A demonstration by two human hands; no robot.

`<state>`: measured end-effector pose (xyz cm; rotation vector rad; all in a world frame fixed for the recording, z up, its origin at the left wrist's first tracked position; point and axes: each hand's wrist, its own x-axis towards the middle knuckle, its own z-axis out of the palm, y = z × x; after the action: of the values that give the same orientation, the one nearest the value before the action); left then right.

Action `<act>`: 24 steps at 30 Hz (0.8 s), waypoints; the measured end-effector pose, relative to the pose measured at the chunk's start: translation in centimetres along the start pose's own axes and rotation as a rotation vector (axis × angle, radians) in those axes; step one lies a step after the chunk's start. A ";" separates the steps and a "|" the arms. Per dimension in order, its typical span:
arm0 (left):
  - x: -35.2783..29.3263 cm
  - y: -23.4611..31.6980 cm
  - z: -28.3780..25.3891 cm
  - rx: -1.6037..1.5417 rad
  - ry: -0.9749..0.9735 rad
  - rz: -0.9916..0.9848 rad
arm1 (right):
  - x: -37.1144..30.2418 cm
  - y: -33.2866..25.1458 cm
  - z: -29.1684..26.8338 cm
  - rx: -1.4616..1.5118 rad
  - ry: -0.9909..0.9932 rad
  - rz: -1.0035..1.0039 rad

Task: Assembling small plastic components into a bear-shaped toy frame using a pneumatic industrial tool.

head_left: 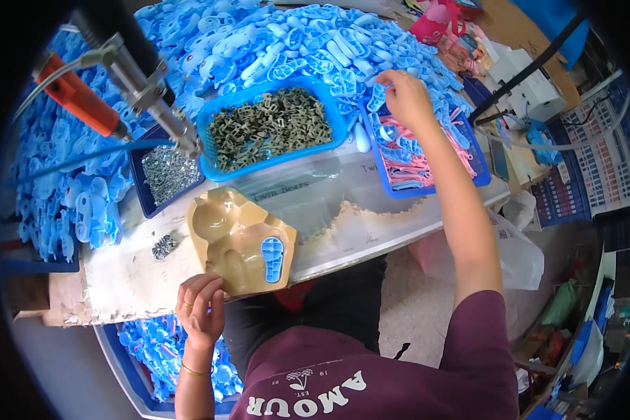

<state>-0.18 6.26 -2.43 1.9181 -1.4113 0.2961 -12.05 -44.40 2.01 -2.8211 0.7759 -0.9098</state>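
Observation:
A tan moulded holding block (pixel 248 224) with rounded hollows lies near the table's front edge. In its right hollow sits a blue ribbed plastic piece (pixel 273 259), foot-shaped. My left hand (pixel 201 308) is at the block's near left corner, fingers curled; whether anything is inside them is hidden. Reaching far right, my right hand (pixel 404 101) pinches a small blue plastic part (pixel 376 98) above the back edge of a blue basket (pixel 402 191). Pink and blue plastic pieces (pixel 416 166) fill that basket.
A mounted screwdriver (pixel 154 105) and an orange tool (pixel 77 94) hang at left. Behind the block stand a tray of screws (pixel 168 175) and a blue basket of dark small parts (pixel 273 129). Blue shells (pixel 224 42) pile behind; a crate (pixel 140 392) stands below the table.

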 end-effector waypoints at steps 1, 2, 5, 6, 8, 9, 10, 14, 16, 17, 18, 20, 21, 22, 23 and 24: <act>-0.2 0.1 0.0 0.006 0.005 -0.011 | 0.3 -0.8 0.5 0.006 -0.005 -0.011; -0.3 0.2 0.1 0.005 0.003 -0.014 | 0.5 -1.6 1.1 0.096 -0.021 -0.022; -0.4 0.2 0.4 -0.005 0.005 -0.036 | 0.6 -5.1 1.7 0.184 -0.106 0.015; -0.4 0.2 0.5 -0.010 0.008 -0.047 | 0.5 -5.7 2.3 0.020 -0.061 -0.066; -0.4 0.1 0.5 -0.014 0.015 -0.058 | 1.0 -5.9 2.9 -0.176 -0.086 -0.130; -0.4 0.1 0.5 -0.007 0.016 -0.036 | 1.1 -5.7 2.8 -0.175 -0.086 -0.134; -0.6 0.0 0.5 0.003 0.018 -0.023 | 1.3 -5.4 3.0 -0.139 -0.056 -0.137; -0.3 -0.3 0.6 0.005 0.028 0.008 | 0.2 -8.0 0.7 0.171 -0.077 -0.110; -0.3 -0.7 0.8 0.025 0.026 0.032 | -2.1 -13.0 -2.0 0.428 -0.253 -0.091; -0.1 -0.9 0.9 0.042 0.012 -0.003 | -3.6 -15.5 -3.1 0.504 -0.353 -0.155; -0.4 -0.7 0.4 0.052 0.031 0.011 | -5.5 -18.1 -3.2 0.543 -0.414 -0.295; -0.3 -1.0 0.2 0.057 0.045 0.025 | -9.1 -22.4 -3.5 0.493 -0.511 -0.491; -0.4 -1.3 0.4 0.041 0.057 0.039 | -10.3 -24.1 -3.5 0.417 -0.555 -0.559; -0.1 -1.3 0.5 0.020 0.072 0.062 | -11.0 -25.2 -2.9 0.421 -0.556 -0.565; 0.0 -1.3 0.4 0.031 0.073 0.055 | -11.9 -26.2 -1.8 0.394 -0.533 -0.630; 0.1 -1.3 0.2 0.031 0.083 0.065 | -12.5 -26.8 -1.3 0.368 -0.507 -0.697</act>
<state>0.94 6.25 -3.09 1.8653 -1.4234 0.4259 -9.57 -14.91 2.44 -2.7755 -0.4153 -0.2794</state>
